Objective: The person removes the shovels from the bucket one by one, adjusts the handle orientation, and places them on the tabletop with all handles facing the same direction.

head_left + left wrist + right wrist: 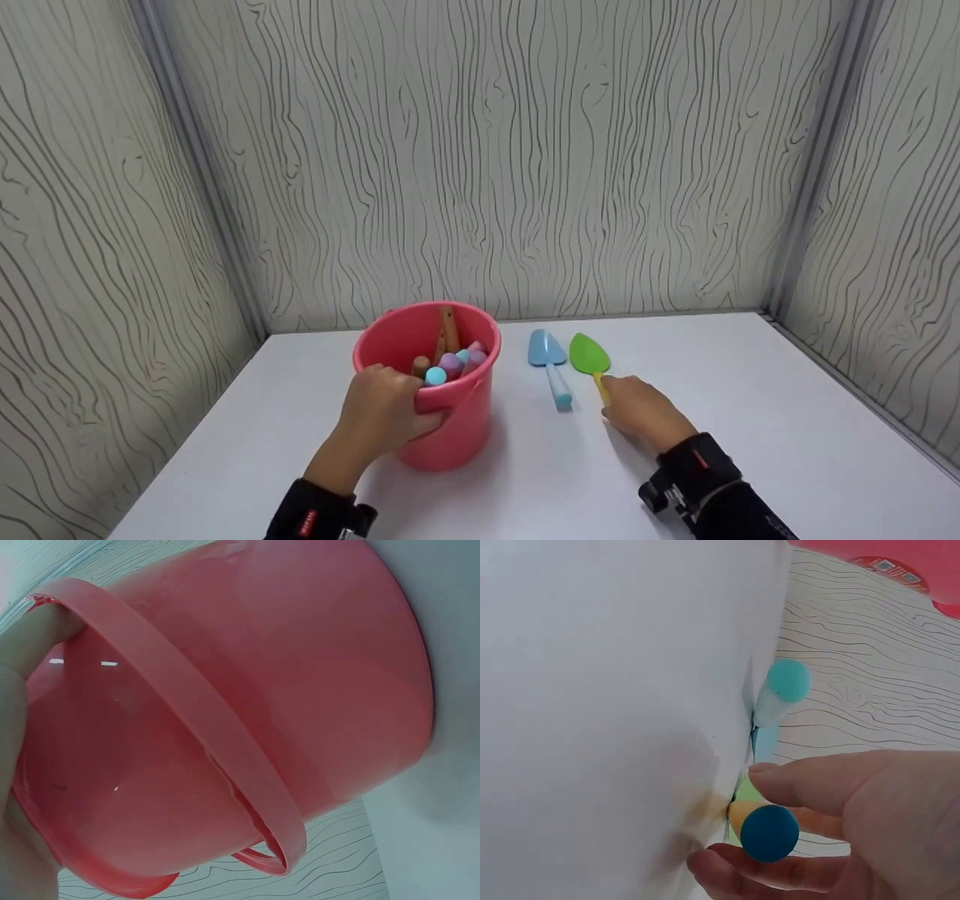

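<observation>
A pink bucket stands tilted on the white table, and my left hand grips its near rim. The left wrist view shows the thumb against the bucket's wall, beside the hanging handle strap. Inside are several tool handles, wooden ones and pastel ones. To the right, a green toy trowel lies blade away from me. My right hand is around its yellow handle; in the right wrist view, thumb and fingers stand spread about the dark blue handle end.
A light blue toy trowel lies between the bucket and the green one, its teal handle end toward me. Wood-grain patterned panels close in the white table at the back and both sides.
</observation>
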The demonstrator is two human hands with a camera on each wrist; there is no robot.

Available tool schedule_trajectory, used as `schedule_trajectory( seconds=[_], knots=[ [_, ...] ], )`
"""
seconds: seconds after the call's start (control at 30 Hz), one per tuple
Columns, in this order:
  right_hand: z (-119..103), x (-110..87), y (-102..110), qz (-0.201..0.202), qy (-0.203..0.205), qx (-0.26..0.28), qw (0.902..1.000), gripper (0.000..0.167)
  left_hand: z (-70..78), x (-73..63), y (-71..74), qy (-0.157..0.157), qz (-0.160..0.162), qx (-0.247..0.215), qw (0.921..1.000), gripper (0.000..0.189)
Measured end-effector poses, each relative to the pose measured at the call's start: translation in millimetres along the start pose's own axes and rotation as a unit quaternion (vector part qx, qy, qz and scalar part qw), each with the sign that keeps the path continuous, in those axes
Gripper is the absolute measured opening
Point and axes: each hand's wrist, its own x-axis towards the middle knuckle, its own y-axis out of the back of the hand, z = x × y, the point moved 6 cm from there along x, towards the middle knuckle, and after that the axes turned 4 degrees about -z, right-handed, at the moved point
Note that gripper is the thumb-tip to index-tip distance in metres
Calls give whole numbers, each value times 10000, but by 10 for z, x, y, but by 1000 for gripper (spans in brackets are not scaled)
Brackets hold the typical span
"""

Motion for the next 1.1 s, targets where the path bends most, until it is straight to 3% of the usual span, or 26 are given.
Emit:
schedule_trajectory(
  seconds=[0.1,0.17,0.5,0.93,1.1],
  knots=[
    [-11,21,-15,25,77,39,10000,25,-13,-9,2,16,-2,36,10000,45],
    [-3,37,-28,-18,20,156,9999,24,-17,-11,2,24,-7,7,10000,44],
    [108,140,-101,-199,-316,738,9966,53,6,-18,5,5,-22,-26,10000,45],
    [117,185,-118,-121,-228,807,9964,53,15,-32,-11,29,-71,-50,10000,44],
    [100,198,-71,-17,-103,605,9981,54,12,-3,15,21,-15,86,10000,47]
  ],
)
